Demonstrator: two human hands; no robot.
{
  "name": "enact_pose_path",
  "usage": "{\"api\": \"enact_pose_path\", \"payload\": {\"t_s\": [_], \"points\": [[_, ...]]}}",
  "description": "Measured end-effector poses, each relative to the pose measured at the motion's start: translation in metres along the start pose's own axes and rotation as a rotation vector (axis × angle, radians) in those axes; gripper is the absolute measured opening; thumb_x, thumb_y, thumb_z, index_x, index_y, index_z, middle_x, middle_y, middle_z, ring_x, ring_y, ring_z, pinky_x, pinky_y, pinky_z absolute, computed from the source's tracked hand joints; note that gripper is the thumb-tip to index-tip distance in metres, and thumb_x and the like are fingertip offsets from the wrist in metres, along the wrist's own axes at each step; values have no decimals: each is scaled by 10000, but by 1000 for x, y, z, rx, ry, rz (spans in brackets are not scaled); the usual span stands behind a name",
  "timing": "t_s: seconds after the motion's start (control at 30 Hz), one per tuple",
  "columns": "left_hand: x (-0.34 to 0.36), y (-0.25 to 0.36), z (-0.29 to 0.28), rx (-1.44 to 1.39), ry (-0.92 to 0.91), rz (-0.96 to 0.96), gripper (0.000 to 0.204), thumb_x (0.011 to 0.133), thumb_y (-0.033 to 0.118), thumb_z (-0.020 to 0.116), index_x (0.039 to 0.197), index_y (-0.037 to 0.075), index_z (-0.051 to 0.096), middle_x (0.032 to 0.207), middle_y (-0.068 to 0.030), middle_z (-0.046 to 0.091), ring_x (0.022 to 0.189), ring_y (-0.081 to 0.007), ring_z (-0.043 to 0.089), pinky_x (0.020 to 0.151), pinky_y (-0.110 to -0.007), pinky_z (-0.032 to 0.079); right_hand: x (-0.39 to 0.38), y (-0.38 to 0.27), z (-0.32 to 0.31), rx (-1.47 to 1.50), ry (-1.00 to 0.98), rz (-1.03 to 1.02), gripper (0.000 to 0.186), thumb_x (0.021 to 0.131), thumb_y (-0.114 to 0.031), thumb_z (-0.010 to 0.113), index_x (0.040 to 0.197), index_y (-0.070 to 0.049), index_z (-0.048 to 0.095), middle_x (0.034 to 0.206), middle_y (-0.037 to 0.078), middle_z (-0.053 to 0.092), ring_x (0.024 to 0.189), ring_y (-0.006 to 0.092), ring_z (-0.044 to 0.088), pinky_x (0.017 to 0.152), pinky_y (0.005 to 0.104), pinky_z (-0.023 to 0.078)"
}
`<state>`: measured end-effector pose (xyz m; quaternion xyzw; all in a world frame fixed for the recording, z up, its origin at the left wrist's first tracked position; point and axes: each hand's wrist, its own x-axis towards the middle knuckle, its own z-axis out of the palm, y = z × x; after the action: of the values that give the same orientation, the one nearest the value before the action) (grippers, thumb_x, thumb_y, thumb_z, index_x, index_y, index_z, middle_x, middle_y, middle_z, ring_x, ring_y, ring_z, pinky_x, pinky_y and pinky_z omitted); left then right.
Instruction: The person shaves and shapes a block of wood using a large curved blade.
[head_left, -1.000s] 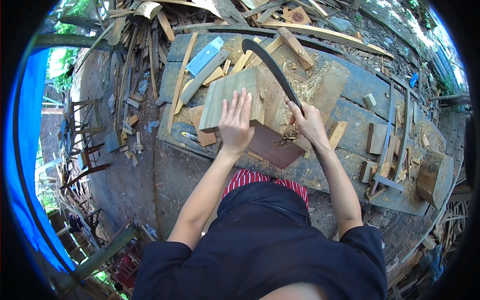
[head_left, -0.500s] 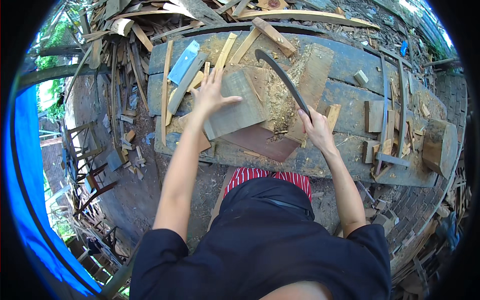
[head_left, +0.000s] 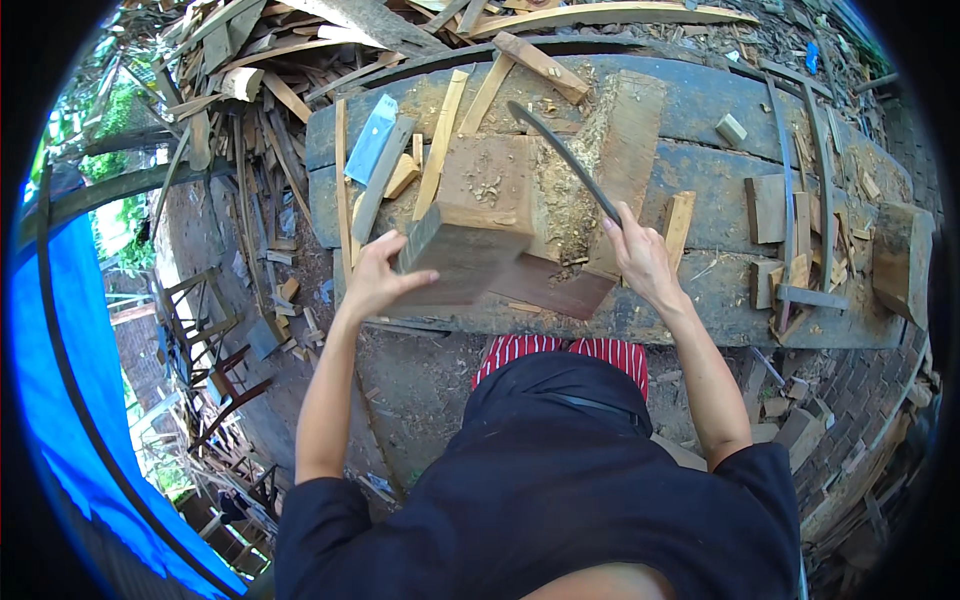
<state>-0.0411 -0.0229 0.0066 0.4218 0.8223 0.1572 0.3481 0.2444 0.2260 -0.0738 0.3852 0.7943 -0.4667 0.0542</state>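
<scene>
A thick wooden block (head_left: pixel 465 262), slightly smeared by motion, is tipped up at the bench's near side. My left hand (head_left: pixel 375 282) grips its left edge, with the thumb across the front face and the fingertips at the upper edge. In my right hand (head_left: pixel 645 262) is a long dark machete (head_left: pixel 568 160) with a curved tip; its blade points up and left over wood chips, and its grip is hidden by the fingers. Behind the block lies a flat wooden piece (head_left: pixel 488 165) with shavings on it. A reddish-brown board (head_left: pixel 560 290) lies between my hands.
The worn bench (head_left: pixel 690 205) carries a plank (head_left: pixel 630 130), a blue packet (head_left: pixel 371 138) and loose sticks. On its right are a frame saw (head_left: pixel 826 190) and a big block (head_left: pixel 902 262). Scrap wood (head_left: pixel 290 40) is heaped beyond; a blue tarp (head_left: pixel 70 380) hangs left.
The block has tipped up and come nearer to me. My left hand went from lying spread on it to gripping its edge. The machete stays in my right hand, nearly in place.
</scene>
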Motion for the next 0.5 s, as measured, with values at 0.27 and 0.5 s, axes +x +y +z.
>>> {"api": "enact_pose_path", "payload": {"t_s": [0.27, 0.5], "points": [[-39, 52, 13, 324, 499, -103, 351, 699, 235, 828, 913, 0, 678, 828, -118, 583, 807, -318, 630, 686, -399, 507, -2, -63, 37, -61, -60, -291, 232, 1013, -205, 444, 1216, -94, 436, 680, 232, 648, 630, 459, 652, 554, 575, 501], [-29, 35, 38, 278, 634, -92, 457, 722, 211, 825, 1076, -21, 652, 986, -150, 657, 902, -336, 668, 767, -394, 525, -10, -104, 60, -128, -31, -539, 316, 965, -119, 438, 1277, -74, 433, 656, 221, 632, 609, 421, 654, 533, 546, 508]]}}
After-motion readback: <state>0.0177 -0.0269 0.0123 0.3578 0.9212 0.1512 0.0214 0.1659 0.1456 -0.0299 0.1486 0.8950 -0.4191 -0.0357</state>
